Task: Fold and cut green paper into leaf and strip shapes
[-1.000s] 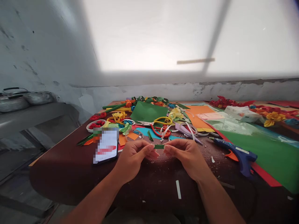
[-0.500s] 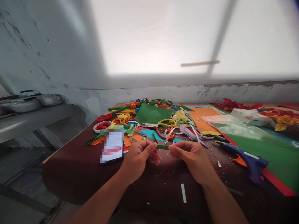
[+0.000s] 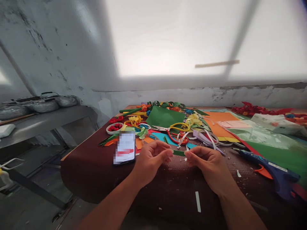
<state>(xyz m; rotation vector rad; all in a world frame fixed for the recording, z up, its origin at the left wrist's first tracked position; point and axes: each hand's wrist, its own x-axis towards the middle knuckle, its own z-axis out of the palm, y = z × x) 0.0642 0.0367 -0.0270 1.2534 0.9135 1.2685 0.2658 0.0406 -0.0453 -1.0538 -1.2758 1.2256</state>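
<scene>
Left hand (image 3: 151,161) and right hand (image 3: 209,163) sit further right in view than half a second ago, fingers (image 3: 168,154) pinching the green strip (image 3: 178,153) end-to-end between them; light, even tension should avoid creases.

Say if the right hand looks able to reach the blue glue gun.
Probably yes: only small scraps lie between the right hand and glue gun, though that hand pinches a green strip.

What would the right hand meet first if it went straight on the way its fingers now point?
Likely the left hand, at the other end of the green strip that the right hand holds; a single view leaves the exact depth unclear.
</scene>
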